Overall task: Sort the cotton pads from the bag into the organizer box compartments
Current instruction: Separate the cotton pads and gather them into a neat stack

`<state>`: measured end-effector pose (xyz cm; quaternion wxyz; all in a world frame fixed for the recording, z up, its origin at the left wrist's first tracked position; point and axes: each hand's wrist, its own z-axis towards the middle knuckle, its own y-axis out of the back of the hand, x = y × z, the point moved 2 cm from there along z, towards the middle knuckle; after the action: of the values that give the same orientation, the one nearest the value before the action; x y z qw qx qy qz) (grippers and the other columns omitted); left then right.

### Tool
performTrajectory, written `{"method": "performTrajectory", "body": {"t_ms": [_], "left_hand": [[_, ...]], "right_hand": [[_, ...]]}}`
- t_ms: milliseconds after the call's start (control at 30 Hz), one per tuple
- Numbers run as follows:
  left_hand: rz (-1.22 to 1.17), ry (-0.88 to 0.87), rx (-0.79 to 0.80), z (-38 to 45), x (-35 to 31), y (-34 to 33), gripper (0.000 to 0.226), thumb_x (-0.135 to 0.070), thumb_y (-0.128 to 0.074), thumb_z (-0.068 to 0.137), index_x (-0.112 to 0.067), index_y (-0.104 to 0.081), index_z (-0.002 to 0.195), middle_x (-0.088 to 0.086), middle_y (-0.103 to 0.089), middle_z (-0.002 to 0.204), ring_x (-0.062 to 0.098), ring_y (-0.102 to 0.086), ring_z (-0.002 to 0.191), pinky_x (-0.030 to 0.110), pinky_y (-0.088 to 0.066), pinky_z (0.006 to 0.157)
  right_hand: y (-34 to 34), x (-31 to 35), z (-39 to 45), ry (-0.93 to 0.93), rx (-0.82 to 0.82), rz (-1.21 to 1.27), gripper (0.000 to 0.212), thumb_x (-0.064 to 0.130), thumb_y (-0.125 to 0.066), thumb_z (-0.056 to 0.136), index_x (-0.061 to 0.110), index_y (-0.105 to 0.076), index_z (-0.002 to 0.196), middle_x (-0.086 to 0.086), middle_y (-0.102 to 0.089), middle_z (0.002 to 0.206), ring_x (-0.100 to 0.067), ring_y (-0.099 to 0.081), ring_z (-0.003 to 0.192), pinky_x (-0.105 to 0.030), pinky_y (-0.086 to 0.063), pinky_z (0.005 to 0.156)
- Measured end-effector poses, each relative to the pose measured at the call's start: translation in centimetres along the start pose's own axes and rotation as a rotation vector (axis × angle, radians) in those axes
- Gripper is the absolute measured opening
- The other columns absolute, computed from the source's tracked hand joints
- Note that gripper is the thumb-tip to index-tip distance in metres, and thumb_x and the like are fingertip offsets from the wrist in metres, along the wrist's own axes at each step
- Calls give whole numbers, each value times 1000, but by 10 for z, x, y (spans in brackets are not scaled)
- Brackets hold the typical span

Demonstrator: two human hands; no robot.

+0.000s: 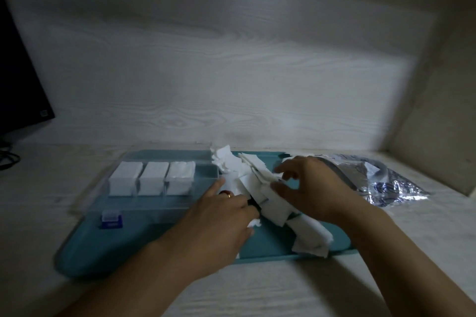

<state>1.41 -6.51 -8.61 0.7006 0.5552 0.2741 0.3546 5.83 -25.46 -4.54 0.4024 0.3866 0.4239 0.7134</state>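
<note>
We see both forearms reaching in from the lower edge. Left hand (219, 216) lies knuckles-up on the loose cotton pads (247, 175), index finger stretched toward the organizer box (164, 203), the other fingers curled down onto the pile; a ring shows on one finger. Whether it truly pinches a pad we cannot tell, since the hand covers its own fingertips. Right hand (311, 188) hovers over the same pile, thumb and fingers bent around a clump of pads, gripping it.

The pads sprawl in an untidy heap across the teal tray (85, 252), from its far edge to its near right corner. The box sits on the tray's left half; three of its compartments hold neat white stacks (152, 180). A small blue-and-clear item (111, 219) sits in front of the box. The bag (386, 180) lies crumpled on the table (257, 296), right of the tray, partly behind the right hand. A dark monitor (15, 85) stands far left.

Pads: thin, square, soft. Box: clear rigid plastic. Bag: shiny, wrinkled, blue print. Table and back panel: pale wood grain.
</note>
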Motion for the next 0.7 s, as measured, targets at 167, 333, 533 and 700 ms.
{"method": "performTrajectory", "body": {"t_ms": [167,333,533,700], "left_hand": [[-74,-27,-75,-1,1,-1,43,-41,-24,96,-32,-65,105,-14,-65,101,4,-57,95,33,-7,123],[-178,-45,-136,-3,2,-1,52,-56,-20,96,-33,-66,99,-16,-65,99,0,-56,95,22,-1,121],[-233,-34,-398,-3,7,0,33,-36,-39,99,-26,-70,100,-14,-67,97,3,-60,90,30,-25,117],[-391,136,-650,-2,13,7,38,-39,-42,95,-26,-60,126,-10,-63,120,3,-52,112,28,-44,100]], "right_hand": [[-13,11,-5,17,367,-106,67,54,-72,78,28,-52,136,7,-49,109,-12,-50,100,-21,-39,85],[-9,8,-4,-43,312,-68,34,39,-66,88,23,-66,118,1,-61,108,-14,-58,92,-26,-48,80],[9,3,0,-41,-126,-62,16,13,-54,83,15,-70,87,-6,-67,78,-25,-57,70,-27,-41,58],[22,13,-2,-108,-337,498,22,3,-58,86,18,-73,92,11,-71,74,-9,-65,68,-23,-50,62]]}}
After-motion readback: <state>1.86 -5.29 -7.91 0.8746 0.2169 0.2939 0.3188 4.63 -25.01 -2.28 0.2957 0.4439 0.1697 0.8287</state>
